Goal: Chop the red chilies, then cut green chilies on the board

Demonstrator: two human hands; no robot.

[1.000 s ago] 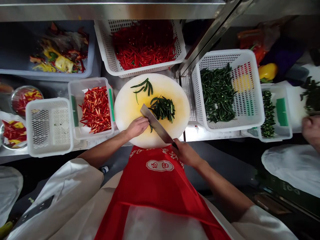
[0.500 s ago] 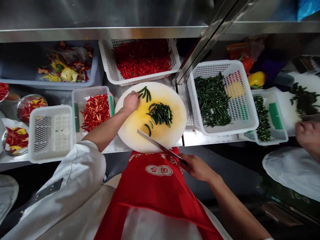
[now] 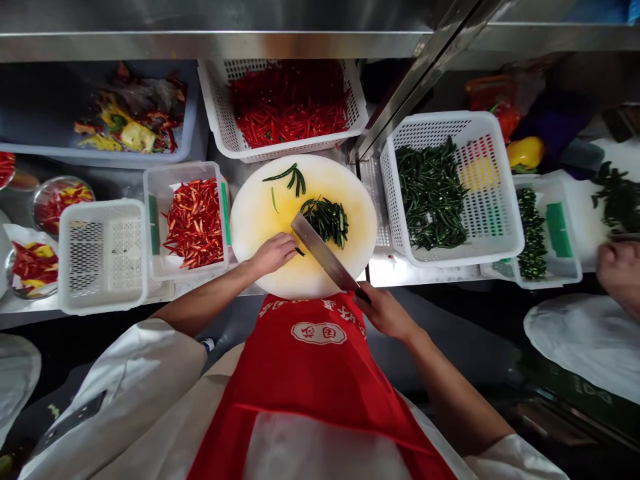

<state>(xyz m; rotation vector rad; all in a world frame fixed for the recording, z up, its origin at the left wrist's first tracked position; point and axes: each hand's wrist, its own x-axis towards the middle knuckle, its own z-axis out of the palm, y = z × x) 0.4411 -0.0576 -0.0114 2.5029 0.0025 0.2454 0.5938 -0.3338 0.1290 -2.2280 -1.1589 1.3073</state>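
Note:
My right hand [image 3: 384,309] is wrapped round the handle of a cleaver [image 3: 325,255]. Its blade slants up and left across the round cutting board [image 3: 250,200], beside a pile of dark green chilies [image 3: 326,220]. Low on the board's left half, my left hand [image 3: 275,255] has its fingers together on a green chili [image 3: 300,252], whose tip shows past the fingertips. Several more green chilies [image 3: 297,180] lie near the board's far edge, with one thin strip below them.
White baskets hold red chilies [image 3: 290,117] behind the board and green chilies [image 3: 433,193] to the right. Cut red chilies [image 3: 194,223] fill a clear tub on the left, next to a small white basket [image 3: 103,257]. A co-worker's hand [image 3: 620,270] is at far right.
My left hand has come from the chilies at the board's far edge down to the near left, onto a green chili. The cleaver has moved up and right, beside the pile.

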